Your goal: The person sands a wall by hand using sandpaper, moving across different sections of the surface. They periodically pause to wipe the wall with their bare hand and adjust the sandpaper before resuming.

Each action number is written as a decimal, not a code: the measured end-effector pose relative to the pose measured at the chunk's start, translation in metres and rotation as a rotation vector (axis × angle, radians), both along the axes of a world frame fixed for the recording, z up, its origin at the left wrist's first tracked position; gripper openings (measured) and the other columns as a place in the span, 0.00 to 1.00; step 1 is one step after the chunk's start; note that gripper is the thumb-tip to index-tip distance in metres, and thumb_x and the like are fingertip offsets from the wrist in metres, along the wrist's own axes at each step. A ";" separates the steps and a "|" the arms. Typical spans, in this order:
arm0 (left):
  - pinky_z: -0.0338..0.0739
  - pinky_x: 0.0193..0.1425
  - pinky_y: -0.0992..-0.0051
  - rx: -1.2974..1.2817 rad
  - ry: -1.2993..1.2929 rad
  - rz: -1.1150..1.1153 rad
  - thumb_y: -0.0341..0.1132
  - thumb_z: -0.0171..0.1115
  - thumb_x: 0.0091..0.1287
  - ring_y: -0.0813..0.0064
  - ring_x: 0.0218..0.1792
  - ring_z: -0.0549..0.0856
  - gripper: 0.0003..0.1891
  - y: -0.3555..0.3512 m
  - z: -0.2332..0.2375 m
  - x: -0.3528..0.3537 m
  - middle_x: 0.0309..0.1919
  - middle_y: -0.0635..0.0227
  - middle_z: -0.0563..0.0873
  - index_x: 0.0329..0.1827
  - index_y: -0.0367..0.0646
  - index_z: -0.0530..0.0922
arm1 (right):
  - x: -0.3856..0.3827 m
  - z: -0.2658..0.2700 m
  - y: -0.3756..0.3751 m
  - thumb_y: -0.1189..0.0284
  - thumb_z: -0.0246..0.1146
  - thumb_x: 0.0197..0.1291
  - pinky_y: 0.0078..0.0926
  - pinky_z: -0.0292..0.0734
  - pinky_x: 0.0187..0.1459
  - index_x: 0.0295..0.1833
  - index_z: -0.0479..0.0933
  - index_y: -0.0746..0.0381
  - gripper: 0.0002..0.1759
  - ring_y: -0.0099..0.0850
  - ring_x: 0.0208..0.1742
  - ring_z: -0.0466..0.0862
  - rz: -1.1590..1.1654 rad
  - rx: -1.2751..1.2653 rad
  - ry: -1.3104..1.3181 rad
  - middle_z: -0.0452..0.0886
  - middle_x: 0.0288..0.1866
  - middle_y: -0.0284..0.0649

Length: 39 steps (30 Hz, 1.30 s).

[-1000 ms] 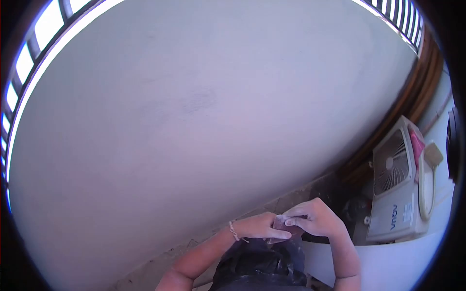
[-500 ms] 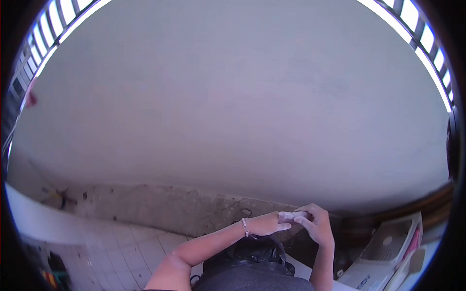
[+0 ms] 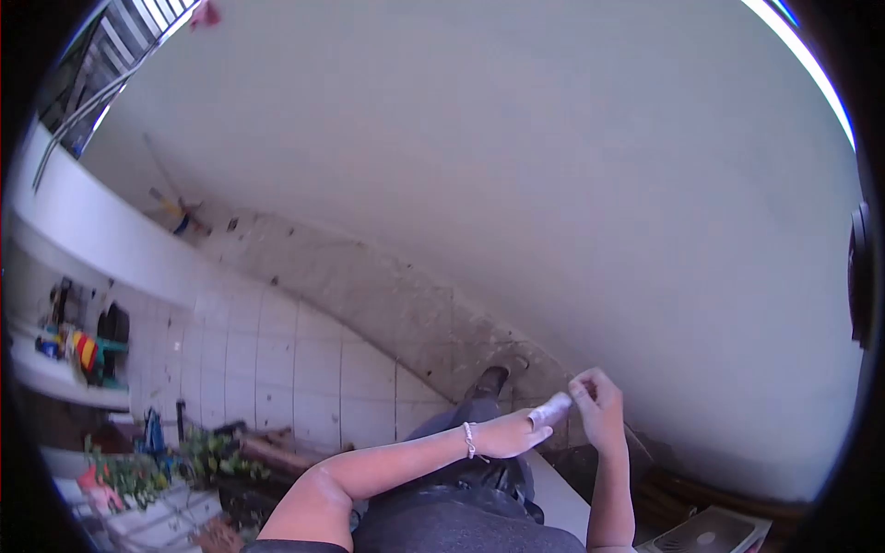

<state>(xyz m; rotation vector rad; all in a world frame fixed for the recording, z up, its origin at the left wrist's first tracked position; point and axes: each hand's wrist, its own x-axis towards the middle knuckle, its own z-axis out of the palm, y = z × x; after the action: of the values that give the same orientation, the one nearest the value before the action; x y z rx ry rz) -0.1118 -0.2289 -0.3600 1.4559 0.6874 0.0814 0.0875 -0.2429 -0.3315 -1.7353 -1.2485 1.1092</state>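
In front of my body, low in the head view, my left hand [image 3: 510,435] is closed on a small greyish-white, dusty strip [image 3: 551,411]. The strip juts out past the fingers, toward the right. My right hand [image 3: 601,403] is bent, its thumb and fingertips pinched together right at the strip's outer end; whatever lies between those fingertips is too small to make out. Beyond both hands rises a large pale wall [image 3: 516,166].
A bare concrete strip [image 3: 369,276] runs along the wall's foot, beside white floor tiles [image 3: 277,359]. At left is a white ledge [image 3: 111,212]; green plants [image 3: 212,456] lie lower left. A box with a printed panel [image 3: 710,535] sits at bottom right. My shoe [image 3: 493,378] shows on the floor.
The view has swung left and down, bringing more floor and the plants into sight. My right hand has slid from gripping along the strip to its outer end; my left keeps hold.
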 end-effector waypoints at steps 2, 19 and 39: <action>0.65 0.72 0.60 0.121 0.030 0.159 0.40 0.48 0.76 0.49 0.65 0.76 0.25 -0.017 -0.030 -0.008 0.60 0.39 0.78 0.69 0.30 0.65 | 0.001 -0.043 -0.001 0.69 0.64 0.64 0.28 0.75 0.41 0.41 0.78 0.67 0.10 0.28 0.35 0.79 0.207 0.019 0.024 0.80 0.34 0.38; 0.42 0.82 0.72 0.182 -0.033 0.658 0.36 0.45 0.78 0.65 0.82 0.46 0.33 0.002 0.027 -0.141 0.81 0.50 0.46 0.79 0.29 0.43 | -0.105 -0.010 0.012 0.68 0.62 0.63 0.40 0.76 0.51 0.48 0.79 0.67 0.14 0.47 0.48 0.83 0.533 0.090 -0.322 0.83 0.44 0.51; 0.61 0.77 0.72 0.185 -0.233 1.164 0.27 0.52 0.74 0.72 0.72 0.71 0.25 0.055 0.035 -0.494 0.72 0.61 0.72 0.74 0.34 0.64 | -0.429 0.041 0.138 0.59 0.60 0.64 0.42 0.76 0.55 0.50 0.80 0.63 0.19 0.48 0.53 0.82 0.828 0.213 -0.475 0.84 0.47 0.49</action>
<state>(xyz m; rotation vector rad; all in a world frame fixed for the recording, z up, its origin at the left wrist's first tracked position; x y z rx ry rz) -0.6059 -0.1741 -0.3249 1.0160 1.2702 1.2126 -0.3415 -0.1047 -0.2908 -1.3650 -2.4204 0.9412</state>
